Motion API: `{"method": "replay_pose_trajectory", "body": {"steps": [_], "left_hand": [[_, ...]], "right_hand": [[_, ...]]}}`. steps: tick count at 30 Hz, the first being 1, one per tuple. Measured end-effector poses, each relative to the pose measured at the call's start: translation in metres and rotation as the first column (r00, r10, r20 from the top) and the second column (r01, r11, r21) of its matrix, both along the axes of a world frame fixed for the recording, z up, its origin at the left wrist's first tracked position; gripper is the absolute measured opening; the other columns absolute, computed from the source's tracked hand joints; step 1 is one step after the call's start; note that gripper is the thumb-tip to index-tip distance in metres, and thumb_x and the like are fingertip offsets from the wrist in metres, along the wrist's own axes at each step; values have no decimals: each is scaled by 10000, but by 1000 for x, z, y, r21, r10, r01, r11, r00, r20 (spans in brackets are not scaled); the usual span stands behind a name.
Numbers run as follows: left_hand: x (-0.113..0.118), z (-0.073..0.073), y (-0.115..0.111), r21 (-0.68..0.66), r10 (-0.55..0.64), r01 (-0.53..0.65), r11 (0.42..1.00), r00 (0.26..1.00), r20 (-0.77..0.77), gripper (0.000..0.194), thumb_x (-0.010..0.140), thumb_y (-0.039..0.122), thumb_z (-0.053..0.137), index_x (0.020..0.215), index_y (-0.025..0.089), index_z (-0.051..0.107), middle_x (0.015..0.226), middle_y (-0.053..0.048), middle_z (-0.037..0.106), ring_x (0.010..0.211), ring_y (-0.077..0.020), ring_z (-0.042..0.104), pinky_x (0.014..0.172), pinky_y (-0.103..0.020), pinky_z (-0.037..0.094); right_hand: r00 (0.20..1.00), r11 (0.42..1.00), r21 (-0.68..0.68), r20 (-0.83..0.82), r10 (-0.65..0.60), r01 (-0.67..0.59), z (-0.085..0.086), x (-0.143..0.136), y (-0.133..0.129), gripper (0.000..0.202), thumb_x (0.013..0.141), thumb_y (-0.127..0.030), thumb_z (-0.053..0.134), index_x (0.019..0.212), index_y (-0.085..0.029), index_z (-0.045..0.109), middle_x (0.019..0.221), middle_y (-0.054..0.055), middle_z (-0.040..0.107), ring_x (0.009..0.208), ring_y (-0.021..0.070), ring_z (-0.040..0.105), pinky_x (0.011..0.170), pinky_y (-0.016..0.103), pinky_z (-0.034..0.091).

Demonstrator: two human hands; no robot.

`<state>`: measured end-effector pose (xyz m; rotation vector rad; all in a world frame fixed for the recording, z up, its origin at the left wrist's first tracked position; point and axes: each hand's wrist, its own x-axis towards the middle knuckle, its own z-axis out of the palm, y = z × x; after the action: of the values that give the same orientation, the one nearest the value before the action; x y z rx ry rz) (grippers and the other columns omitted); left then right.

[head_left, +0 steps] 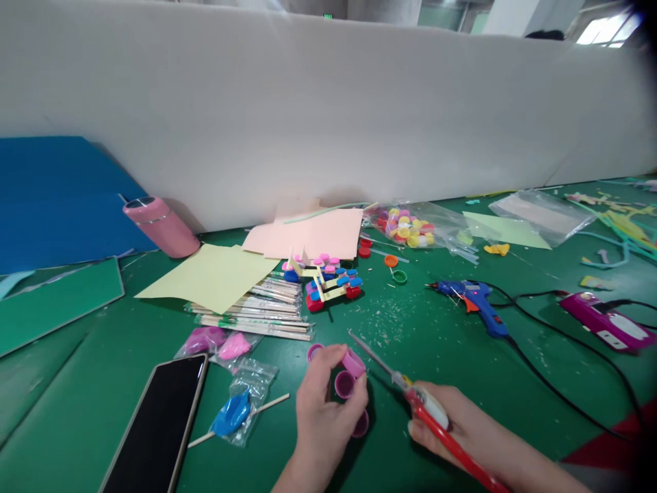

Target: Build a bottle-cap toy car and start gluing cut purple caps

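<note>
My left hand [328,404] is low in the middle, pinching a pink bottle cap [354,363] between thumb and fingers. Purple bottle caps lie close by: one cap [344,385] shows inside the curve of the fingers, another [361,424] below the thumb, and a third [315,352] behind the hand. In my right hand [452,418] is what looks like a soldering iron [434,409], with a red and white handle and a long thin metal tip. That tip points up and left, apart from the pink cap.
Behind the hands stands a small model [328,282] of sticks and coloured caps. A blue glue gun [475,299] lies right, its cord running to a purple power box [606,322]. Left are a phone [159,424], wrapped sticks [267,311], blue clay [230,413] and a pink bottle [163,227].
</note>
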<state>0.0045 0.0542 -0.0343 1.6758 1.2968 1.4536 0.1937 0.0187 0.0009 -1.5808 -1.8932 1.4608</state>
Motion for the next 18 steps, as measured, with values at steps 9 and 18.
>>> {"method": "replay_pose_trajectory", "body": {"steps": [9,18], "left_hand": [[7,23,0,-338,45,68,939,948,316,284,618,152,646,896,177,592,764,-26,614,656,-153,593,631,-270,481],[-2,36,13,-444,95,375,814,668,738,89,748,202,542,680,178,489,547,41,561,374,-47,439,458,-190,387]], "right_hand": [[936,955,244,264,-235,171,6,18,8,225,761,-402,545,866,-240,427,654,-40,537,539,137,472,491,226,335],[918,935,293,278,-284,201,7,6,17,344,725,-472,558,958,-238,459,790,5,612,639,182,558,542,266,392]]}}
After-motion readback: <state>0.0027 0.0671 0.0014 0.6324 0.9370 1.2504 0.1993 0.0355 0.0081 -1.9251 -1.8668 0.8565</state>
